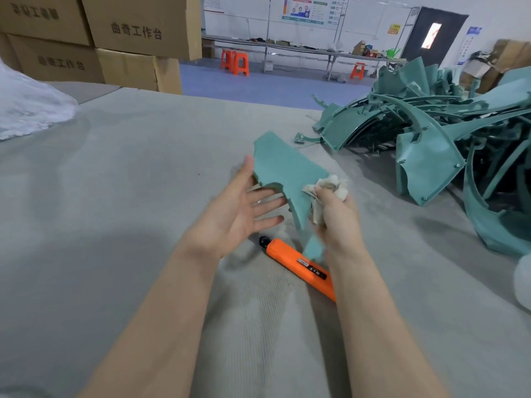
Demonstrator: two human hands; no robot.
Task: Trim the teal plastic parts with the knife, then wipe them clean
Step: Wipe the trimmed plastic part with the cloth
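Currently the wiping step is proceeding. The left hand (244, 205) is lying open-fingered, propping the teal part (284, 173) above the worktop (115, 196). The knife (298, 262) is lying unheld beneath it (blade state unclear). The right hand (336, 219) is clutching a cloth (327, 186) against the part's edge. The next move is probably calling for steadier left-hand support. A pile of teal parts (431, 139) is waiting at right.

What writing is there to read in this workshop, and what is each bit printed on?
"曲奇工作台": printed on the upper cardboard box.
The same characters seem to repeat, fainter, on the lower box.
Top left box: print too blurred to read.
Orange knife: black label, characters too small to read.
Wall poster, yellow sign, blue notice: all too small to read.
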